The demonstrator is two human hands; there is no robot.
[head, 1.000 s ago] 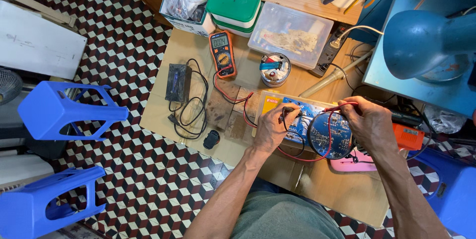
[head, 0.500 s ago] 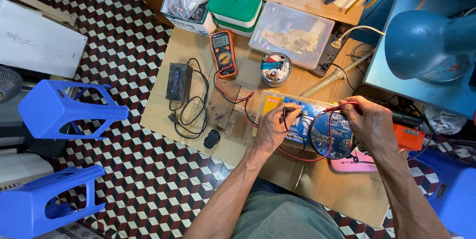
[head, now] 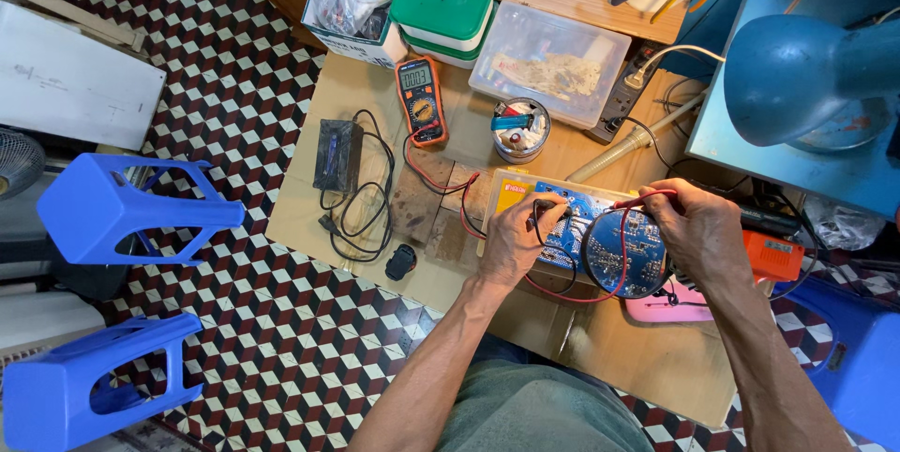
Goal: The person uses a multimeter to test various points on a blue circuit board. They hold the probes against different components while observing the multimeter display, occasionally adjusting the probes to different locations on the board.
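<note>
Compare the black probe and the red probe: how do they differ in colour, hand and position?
The black probe is pinched in the left hand; the red probe is in the right hand. The black probe sits over the rectangular blue board, while the red probe is nearer the round board. Both trail leads toward the orange multimeter.

Very little shifts here: your left hand (head: 511, 246) creeps slightly toward the right of the frame, carrying the black probe (head: 548, 211) further over the blue circuit board (head: 600, 227) at centre right. Your right hand (head: 705, 232) with the red probe (head: 647, 199) drifts marginally lower.
</note>
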